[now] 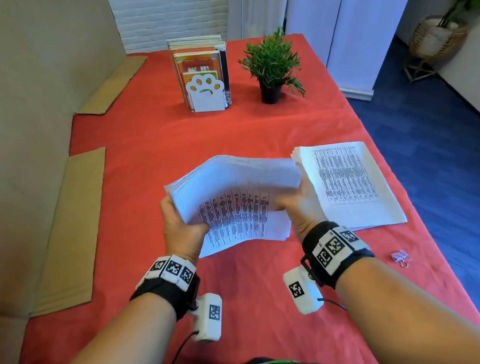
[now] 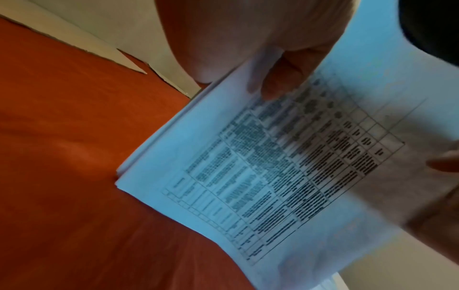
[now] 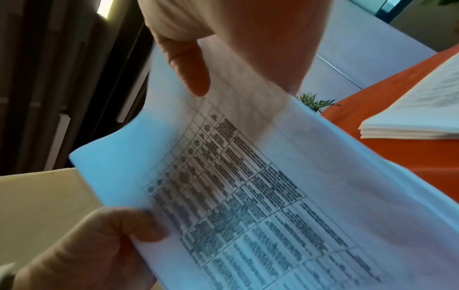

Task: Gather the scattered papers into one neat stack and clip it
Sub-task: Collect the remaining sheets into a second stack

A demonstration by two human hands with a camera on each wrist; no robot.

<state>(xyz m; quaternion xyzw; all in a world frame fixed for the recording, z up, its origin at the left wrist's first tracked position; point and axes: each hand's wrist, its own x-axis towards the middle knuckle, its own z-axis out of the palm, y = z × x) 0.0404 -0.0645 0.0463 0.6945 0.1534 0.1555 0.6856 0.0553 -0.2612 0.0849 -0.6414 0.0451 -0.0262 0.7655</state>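
Note:
A thick sheaf of printed papers (image 1: 234, 194) is lifted above the red tablecloth, bowed upward between both hands. My left hand (image 1: 180, 223) grips its left edge, thumb on the printed table (image 2: 280, 78). My right hand (image 1: 299, 204) grips its right edge, thumb on top (image 3: 191, 68). A second pile of papers (image 1: 346, 186) lies flat on the cloth just right of my right hand, also seen in the right wrist view (image 3: 417, 117). A small pink binder clip (image 1: 400, 257) lies near the table's right edge, beside my right wrist.
A paw-shaped bookend with books (image 1: 203, 76) and a potted plant (image 1: 272, 67) stand at the far end. Cardboard sheets (image 1: 68, 232) lie along the left edge against a beige wall. The table's right edge (image 1: 410, 190) drops to blue floor.

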